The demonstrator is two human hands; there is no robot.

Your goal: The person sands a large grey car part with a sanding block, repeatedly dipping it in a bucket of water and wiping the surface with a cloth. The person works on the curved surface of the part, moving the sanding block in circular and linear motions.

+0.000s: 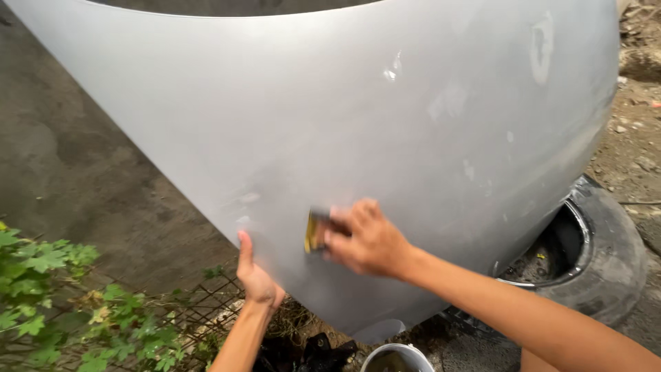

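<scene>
A large grey car bonnet [358, 117] is seen lying tilted across the view, its surface dull and marked by paler patches near the upper right. Against its lower middle a small sanding block [315, 231], yellowish on its edge and dark on top, is pressed flat by the right hand [368, 240]. The block is held in a narrow grip, with the fingers [354, 213] laid over its top and right side, so that only its left end is left showing just beyond the fingertips. The left hand [256, 275] is laid open and flat against the bonnet's lower edge, a little to the left of and below the block, with nothing held in it; its thumb is pointed upward along the panel. An old tyre [606, 255] is seen under the bonnet's right side, and the rim of a round bucket [398, 355] is visible at the bottom edge. Green leaves [48, 296] and wire mesh [200, 310] are seen at the lower left, on bare ground [82, 179].
</scene>
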